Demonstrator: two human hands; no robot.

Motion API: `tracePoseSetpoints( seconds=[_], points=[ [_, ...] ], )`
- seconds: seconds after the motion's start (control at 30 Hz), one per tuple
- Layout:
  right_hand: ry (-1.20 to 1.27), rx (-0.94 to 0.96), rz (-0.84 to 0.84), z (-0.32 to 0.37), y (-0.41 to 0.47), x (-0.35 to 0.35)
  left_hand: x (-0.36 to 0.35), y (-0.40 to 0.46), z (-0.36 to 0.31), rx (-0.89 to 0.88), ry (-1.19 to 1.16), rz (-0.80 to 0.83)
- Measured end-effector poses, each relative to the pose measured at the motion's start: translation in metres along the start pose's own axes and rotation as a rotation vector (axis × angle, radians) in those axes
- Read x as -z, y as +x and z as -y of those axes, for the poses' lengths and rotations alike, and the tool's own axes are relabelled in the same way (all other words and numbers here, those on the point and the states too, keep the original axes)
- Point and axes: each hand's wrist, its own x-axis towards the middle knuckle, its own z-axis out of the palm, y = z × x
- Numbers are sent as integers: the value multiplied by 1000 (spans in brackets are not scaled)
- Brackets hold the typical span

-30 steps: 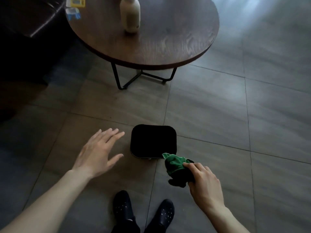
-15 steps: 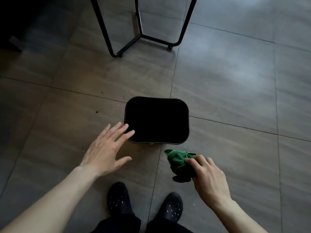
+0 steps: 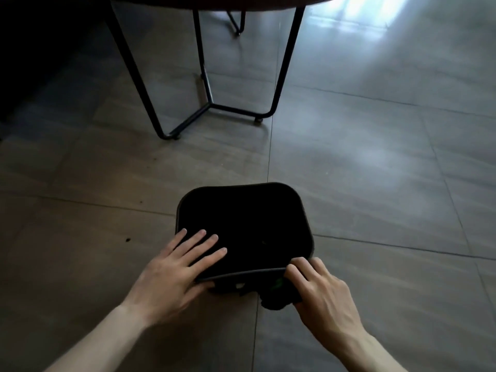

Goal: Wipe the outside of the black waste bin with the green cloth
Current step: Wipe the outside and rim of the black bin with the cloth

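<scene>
A deep shadow fills the upper left of the frame, too dark to make out. Beside it, across the top centre, the black metal table legs [image 3: 206, 76] run down from a table edge at the top border to feet on the tiled floor [image 3: 375, 170]. The nearest foot stands well above the bin in the frame, with bare tile between them. Pale light lies on the tiles in the upper right. Small dark specks dot the floor at centre left, near the grout line.

The black waste bin [image 3: 241, 218] stands on the floor at lower centre, its rounded-square top facing the camera. Floor shows to its left, right and far side; the near side is crowded by both hands.

The left hand [image 3: 171, 275] comes in from the lower left with the forearm angled up toward the bin. Its 4 fingers lie straight and spread on the bin's top near the left corner, the thumb tucked under the near rim; it grasps nothing.

The right hand [image 3: 319, 291] comes in from the lower right, knuckles up, fingers curled at the bin's near right corner. It clutches the green cloth [image 3: 276, 294], bunched dark below the rim against the bin's near side, with only a small green patch showing.
</scene>
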Motion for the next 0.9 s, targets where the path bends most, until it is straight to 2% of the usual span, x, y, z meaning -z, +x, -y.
tracePoseSetpoints(
  seconds=[0.1,0.23,0.47,0.57,0.67,0.73,0.8,0.9],
  points=[
    [-8,-9,-60,-4,37,9,7,27,26,-34,-19,-104],
    [-30,5,-117,-12,76,17,17,50,41,7,-87,-224],
    [45,11,-122,-28,111,23,15,68,43,62,-137,-357],
    [76,-11,-146,-30,119,20,14,73,40,61,-93,-368],
    [87,-48,-189,-28,127,18,10,76,36,38,28,-305],
    [122,-68,-224,-28,130,16,7,76,33,82,85,-268],
    [179,-76,-307,-27,129,9,3,78,33,134,117,-256],
    [341,-117,-562,-29,123,-7,2,89,37,184,153,-244]
  ],
)
